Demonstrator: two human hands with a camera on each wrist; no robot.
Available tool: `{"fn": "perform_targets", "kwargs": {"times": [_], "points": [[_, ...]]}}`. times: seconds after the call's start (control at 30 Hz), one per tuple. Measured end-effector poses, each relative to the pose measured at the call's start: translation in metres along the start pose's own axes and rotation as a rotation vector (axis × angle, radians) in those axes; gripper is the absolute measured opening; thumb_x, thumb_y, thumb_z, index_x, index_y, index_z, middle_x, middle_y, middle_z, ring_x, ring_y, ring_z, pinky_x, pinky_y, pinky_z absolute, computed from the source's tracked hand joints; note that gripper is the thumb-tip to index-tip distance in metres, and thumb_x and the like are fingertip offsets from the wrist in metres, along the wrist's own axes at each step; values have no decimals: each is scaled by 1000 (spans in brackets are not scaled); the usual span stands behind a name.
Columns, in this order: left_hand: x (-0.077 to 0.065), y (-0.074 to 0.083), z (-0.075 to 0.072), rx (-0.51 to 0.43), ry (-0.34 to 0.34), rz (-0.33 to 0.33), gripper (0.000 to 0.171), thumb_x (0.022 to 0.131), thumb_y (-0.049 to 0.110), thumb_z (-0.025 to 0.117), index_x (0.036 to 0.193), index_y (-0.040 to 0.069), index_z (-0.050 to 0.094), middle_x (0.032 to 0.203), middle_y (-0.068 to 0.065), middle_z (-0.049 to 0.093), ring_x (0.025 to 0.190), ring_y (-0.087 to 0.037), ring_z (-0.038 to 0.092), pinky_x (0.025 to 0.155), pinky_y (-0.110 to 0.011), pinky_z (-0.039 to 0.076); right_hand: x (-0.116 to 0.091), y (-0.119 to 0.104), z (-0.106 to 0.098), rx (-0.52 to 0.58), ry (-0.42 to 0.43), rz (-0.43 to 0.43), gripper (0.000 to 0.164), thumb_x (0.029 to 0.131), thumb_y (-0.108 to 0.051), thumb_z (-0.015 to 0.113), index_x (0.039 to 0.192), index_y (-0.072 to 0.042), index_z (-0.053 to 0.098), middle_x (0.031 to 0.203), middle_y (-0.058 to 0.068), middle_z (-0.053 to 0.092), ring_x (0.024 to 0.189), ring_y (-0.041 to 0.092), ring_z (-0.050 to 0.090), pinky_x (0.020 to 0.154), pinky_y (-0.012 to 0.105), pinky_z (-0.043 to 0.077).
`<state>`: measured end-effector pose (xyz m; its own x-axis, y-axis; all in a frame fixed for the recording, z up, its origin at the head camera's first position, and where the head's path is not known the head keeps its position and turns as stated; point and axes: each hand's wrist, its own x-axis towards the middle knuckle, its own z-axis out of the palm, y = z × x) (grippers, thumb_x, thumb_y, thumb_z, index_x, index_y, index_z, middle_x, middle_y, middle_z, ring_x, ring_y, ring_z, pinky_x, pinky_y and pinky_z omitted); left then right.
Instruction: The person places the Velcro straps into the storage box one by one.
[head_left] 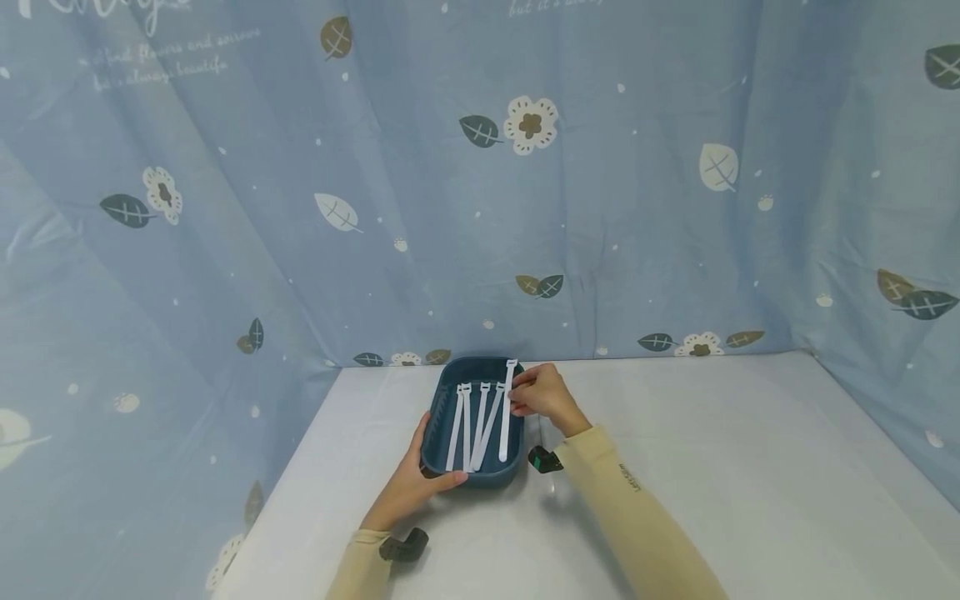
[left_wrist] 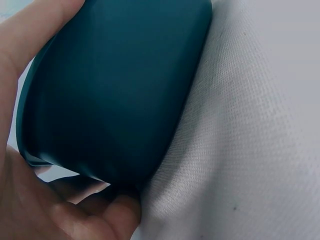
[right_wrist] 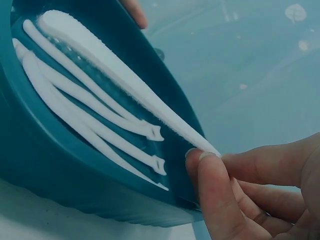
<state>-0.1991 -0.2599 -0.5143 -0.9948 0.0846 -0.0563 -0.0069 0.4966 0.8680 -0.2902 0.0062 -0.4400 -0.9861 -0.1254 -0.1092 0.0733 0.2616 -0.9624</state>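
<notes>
A dark teal plastic basket (head_left: 489,481) stands on the white tabletop near the back edge. My left hand (head_left: 408,493) grips its near left corner, thumb over the front rim; in the left wrist view, fingers curl around the basket wall (left_wrist: 120,90). Between thumb and fingertips, my right hand (head_left: 549,395) pinches a white hook-and-loop cable tie (head_left: 505,427) near its slotted head end. That tie slants over the basket's right side, its rounded tail inside the rim. Several similar white cable ties (right_wrist: 85,95) lie lengthwise in the basket, slotted heads toward the far end.
Behind the table (head_left: 750,467) hangs a blue curtain (head_left: 622,208) printed with leaves and flowers, which also runs down both sides. A black wrist-worn device (head_left: 405,546) sits at the left wrist, another (head_left: 545,459) at the right.
</notes>
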Motion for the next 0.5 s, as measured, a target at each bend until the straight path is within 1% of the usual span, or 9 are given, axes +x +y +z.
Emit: {"fn": "perform_targets", "kwargs": {"times": [0.27, 0.5], "points": [[-1, -1, 0, -14, 1, 18, 122, 80, 42, 89, 167, 33, 4, 175, -10, 14, 159, -42, 23, 123, -70, 25, 2, -1, 6, -19, -1, 16, 23, 92, -1, 72, 112, 10, 68, 85, 17, 73, 57, 12, 69, 59, 26, 62], [-2, -1, -1, -22, -3, 17, 121, 80, 41, 89, 166, 38, 4, 176, -9, 13, 159, -42, 21, 123, -70, 23, 4, -1, 12, -62, 15, -12, 22, 92, 1, 72, 111, 11, 69, 84, 18, 73, 55, 11, 68, 58, 25, 61]]}}
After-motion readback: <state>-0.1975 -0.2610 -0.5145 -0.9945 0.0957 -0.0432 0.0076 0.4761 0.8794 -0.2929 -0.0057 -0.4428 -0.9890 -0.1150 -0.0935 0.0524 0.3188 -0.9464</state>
